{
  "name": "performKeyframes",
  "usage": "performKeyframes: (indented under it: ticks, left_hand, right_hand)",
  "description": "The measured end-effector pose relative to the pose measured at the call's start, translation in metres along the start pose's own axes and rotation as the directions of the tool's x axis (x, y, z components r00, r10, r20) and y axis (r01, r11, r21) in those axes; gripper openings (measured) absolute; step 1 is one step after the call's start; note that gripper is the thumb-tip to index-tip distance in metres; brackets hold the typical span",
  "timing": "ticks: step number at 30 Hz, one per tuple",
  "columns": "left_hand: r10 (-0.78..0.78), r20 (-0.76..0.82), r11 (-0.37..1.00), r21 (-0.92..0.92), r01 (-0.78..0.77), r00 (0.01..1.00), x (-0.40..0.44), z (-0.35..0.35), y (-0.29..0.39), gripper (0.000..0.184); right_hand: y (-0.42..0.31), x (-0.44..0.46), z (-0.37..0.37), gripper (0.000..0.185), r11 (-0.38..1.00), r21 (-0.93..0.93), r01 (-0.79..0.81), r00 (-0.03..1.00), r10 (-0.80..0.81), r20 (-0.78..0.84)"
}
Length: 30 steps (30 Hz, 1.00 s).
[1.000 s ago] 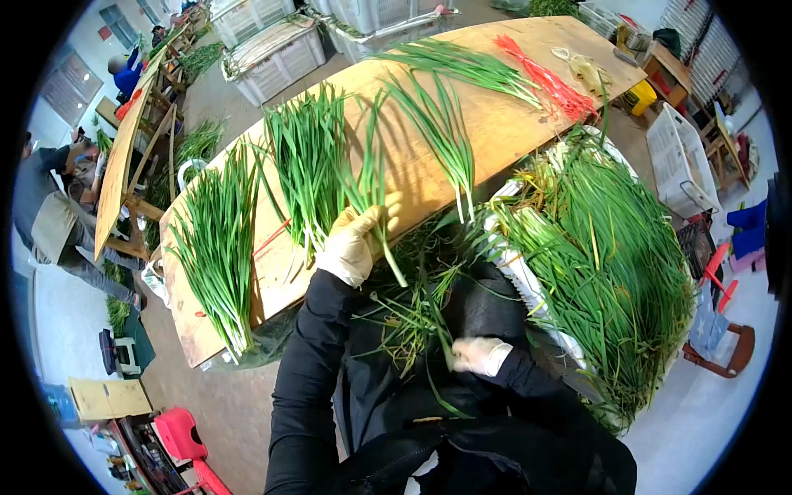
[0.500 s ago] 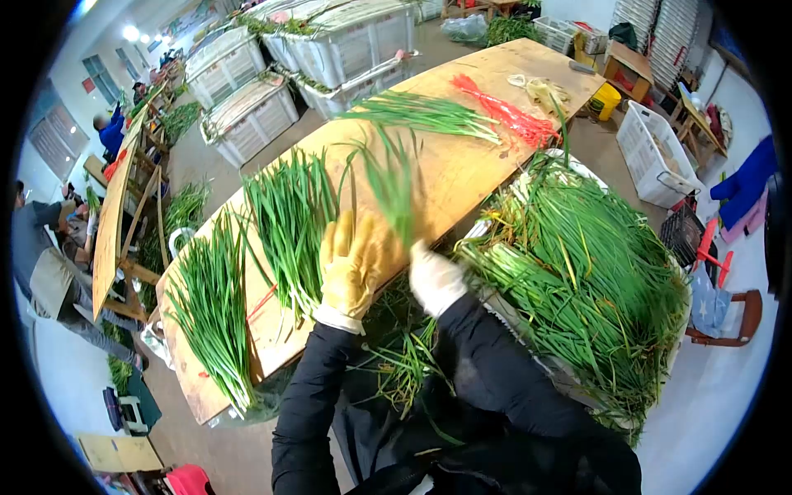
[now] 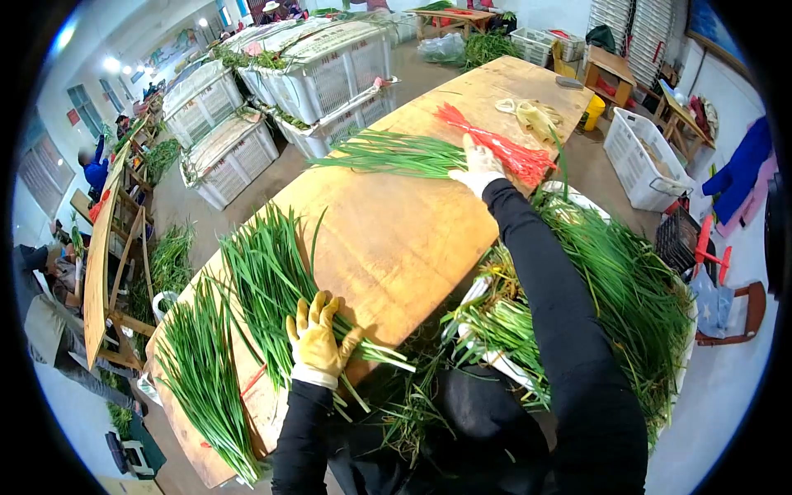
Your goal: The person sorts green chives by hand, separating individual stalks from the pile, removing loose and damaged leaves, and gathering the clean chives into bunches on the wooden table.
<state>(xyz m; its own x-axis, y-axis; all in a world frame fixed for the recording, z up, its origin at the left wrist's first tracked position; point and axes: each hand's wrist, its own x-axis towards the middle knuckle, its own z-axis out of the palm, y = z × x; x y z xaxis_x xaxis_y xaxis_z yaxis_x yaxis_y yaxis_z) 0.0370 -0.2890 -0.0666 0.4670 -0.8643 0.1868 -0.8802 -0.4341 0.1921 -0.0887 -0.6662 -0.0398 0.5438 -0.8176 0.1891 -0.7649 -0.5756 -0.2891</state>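
My left hand, in a yellow-coated glove, lies open with fingers spread on the stem ends of a bunch of garlic chives. Some pale stems stick out to its right. Another chive bunch lies to the left along the board's near end. Farther up the board, my right hand, in a whitish glove, closes around the pale stem ends of a third chive bunch; its fingertips are partly hidden. Red plastic ties lie spread just beyond that hand.
The wooden table stretches away to the upper right, with pale gloves near its far end. A large heap of loose chives stands right of my right arm. White crates are stacked beyond; people work at a bench on the left.
My right hand has gone from the table's near edge, where it held a blurred chive clump, to the far bunch. My left hand has shifted down onto stems, and the view has turned slightly.
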Motion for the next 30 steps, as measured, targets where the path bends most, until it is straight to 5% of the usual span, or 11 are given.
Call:
performKeyframes:
  ticks: [6, 10, 12, 16, 20, 22, 24, 26, 28, 29, 30]
  left_hand:
    - [-0.013, -0.017, 1.000, -0.018, 0.012, 1.000, 0.002, 0.001, -0.003, 0.063]
    - [-0.022, -0.051, 1.000, -0.024, 0.021, 0.998, 0.001, -0.003, 0.000, 0.059]
    - [-0.017, -0.067, 1.000, -0.012, 0.016, 0.998, -0.002, 0.001, -0.005, 0.056]
    - [0.025, -0.061, 0.998, 0.063, -0.021, 0.998, -0.010, 0.000, -0.017, 0.055]
    - [-0.034, -0.051, 0.998, 0.045, 0.036, 0.998, -0.017, -0.012, -0.008, 0.050]
    - [-0.020, -0.116, 0.999, -0.030, 0.017, 0.993, -0.025, -0.012, -0.006, 0.051]
    - [0.017, -0.221, 1.000, 0.017, -0.014, 0.975, -0.033, -0.020, 0.004, 0.042]
    - [-0.044, -0.178, 0.967, -0.254, -0.002, 0.983, -0.038, -0.019, 0.003, 0.029]
    - [-0.041, -0.235, 0.945, -0.325, -0.039, 0.971, -0.038, -0.019, 0.010, 0.019]
    - [-0.019, -0.217, 0.954, -0.296, -0.048, 0.976, -0.036, -0.021, 0.014, 0.019]
    - [0.005, -0.201, 0.962, -0.266, -0.059, 0.980, -0.032, -0.023, 0.019, 0.019]
  right_hand:
    - [0.002, 0.028, 0.025, 0.099, 0.980, -0.174, -0.099, 0.984, 0.123, 0.132]
    - [-0.033, 0.008, 0.047, 0.033, 0.958, -0.199, 0.207, 0.973, -0.182, 0.139]
    - [-0.060, -0.025, 0.051, 0.018, 0.963, -0.064, 0.261, 0.956, -0.249, 0.157]
    - [-0.103, -0.122, -0.001, 0.025, 0.933, 0.273, 0.236, 0.908, -0.311, 0.280]
    - [-0.104, -0.189, -0.023, 0.052, 0.862, 0.288, 0.417, 0.832, -0.489, 0.261]
    - [-0.087, -0.205, -0.038, 0.056, 0.772, 0.513, 0.376, 0.753, -0.577, 0.316]
    - [-0.065, -0.208, -0.042, 0.043, 0.812, 0.458, 0.361, 0.891, -0.446, 0.088]
    - [-0.041, -0.216, -0.040, 0.037, 0.915, 0.331, 0.229, 0.945, -0.291, 0.150]
    - [-0.038, -0.238, -0.035, 0.034, 0.795, 0.567, -0.214, 0.824, -0.165, 0.542]
    - [-0.048, -0.247, -0.040, 0.032, 0.893, 0.434, -0.121, 0.789, -0.179, 0.588]
    - [-0.045, -0.256, -0.021, 0.032, 0.893, 0.366, 0.261, 0.873, -0.380, 0.304]
